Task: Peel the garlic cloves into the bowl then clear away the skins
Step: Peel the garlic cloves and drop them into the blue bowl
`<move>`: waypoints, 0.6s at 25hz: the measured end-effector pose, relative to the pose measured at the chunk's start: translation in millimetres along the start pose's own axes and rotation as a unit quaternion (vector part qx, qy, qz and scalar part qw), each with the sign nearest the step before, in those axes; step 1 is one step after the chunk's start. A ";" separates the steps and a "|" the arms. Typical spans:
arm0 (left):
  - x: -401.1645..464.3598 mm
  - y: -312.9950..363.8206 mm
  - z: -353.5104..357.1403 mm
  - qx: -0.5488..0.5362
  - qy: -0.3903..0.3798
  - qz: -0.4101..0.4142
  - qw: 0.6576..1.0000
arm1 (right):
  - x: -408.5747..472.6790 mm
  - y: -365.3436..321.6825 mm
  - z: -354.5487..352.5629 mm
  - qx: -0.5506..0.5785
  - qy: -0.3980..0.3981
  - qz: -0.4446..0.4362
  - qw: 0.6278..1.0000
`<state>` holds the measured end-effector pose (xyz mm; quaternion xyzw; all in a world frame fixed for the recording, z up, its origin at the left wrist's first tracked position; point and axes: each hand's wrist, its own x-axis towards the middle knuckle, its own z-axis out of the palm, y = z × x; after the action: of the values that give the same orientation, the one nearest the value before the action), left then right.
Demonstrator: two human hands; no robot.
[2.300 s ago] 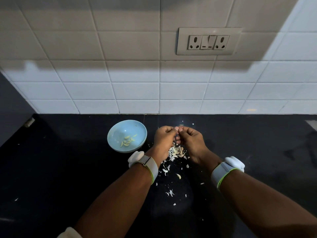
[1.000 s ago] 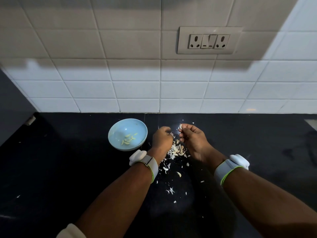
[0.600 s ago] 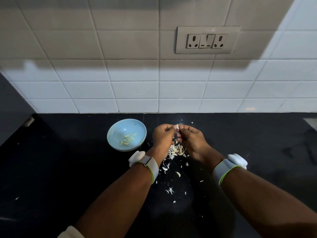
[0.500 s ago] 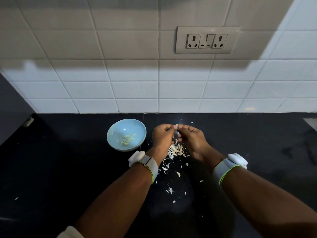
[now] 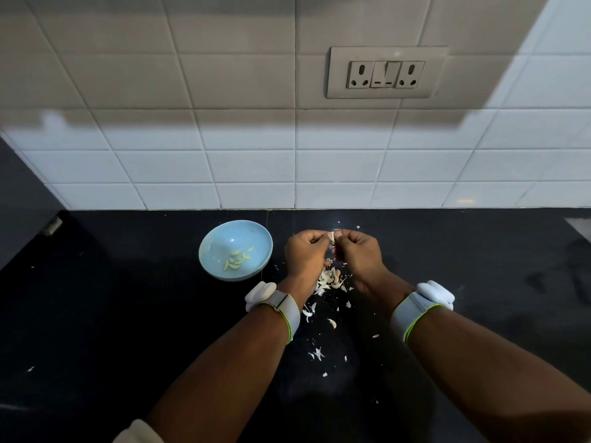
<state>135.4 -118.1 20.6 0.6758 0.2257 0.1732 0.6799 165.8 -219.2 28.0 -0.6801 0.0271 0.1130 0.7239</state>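
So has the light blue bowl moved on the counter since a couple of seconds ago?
No. The light blue bowl sits in the same spot on the black counter, just left of the counter's seam line, as before.

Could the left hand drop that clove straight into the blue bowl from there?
Probably yes. The left hand pinches the clove together with the right hand, and the blue bowl sits just to its left with nothing between them.

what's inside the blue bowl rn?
The blue bowl holds a small cluster of peeled garlic cloves, low and right of centre. No skins visible in it. Nothing covers its inside; the exact clove count is unclear.
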 end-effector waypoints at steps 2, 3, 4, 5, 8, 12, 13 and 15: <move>-0.8 -0.6 1.1 -0.005 0.000 0.002 1.000 | -0.4 0.2 2.2 -0.006 0.011 0.007 1.000; -1.3 -1.7 2.2 -0.007 -0.001 -0.001 1.000 | 0.5 1.7 2.8 -0.015 0.018 0.009 1.000; -2.3 -2.3 2.9 -0.011 -0.001 -0.003 1.000 | 1.5 3.6 3.6 -0.036 0.026 0.006 0.999; -3.3 -3.3 4.1 -0.017 0.002 -0.008 1.000 | 4.2 6.7 4.2 -0.065 0.035 -0.006 0.997; -5.9 -5.3 6.4 -0.071 -0.014 -0.035 0.997 | 6.3 10.0 5.3 -0.150 0.052 -0.045 0.986; -7.3 0.3 3.9 -0.140 -0.057 -0.083 0.985 | 5.2 10.0 6.0 -0.162 0.037 -0.049 0.985; -6.8 1.6 3.6 -0.140 -0.054 -0.089 0.985 | 6.5 11.1 6.1 -0.157 0.033 -0.047 0.986; -5.7 2.5 3.6 -0.136 -0.044 -0.097 0.985 | 8.7 12.6 7.0 -0.140 0.022 -0.035 0.989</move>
<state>132.8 -124.2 23.4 0.5587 0.2339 0.1057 0.7887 170.9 -210.5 14.6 -0.7777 0.0026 0.0751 0.6241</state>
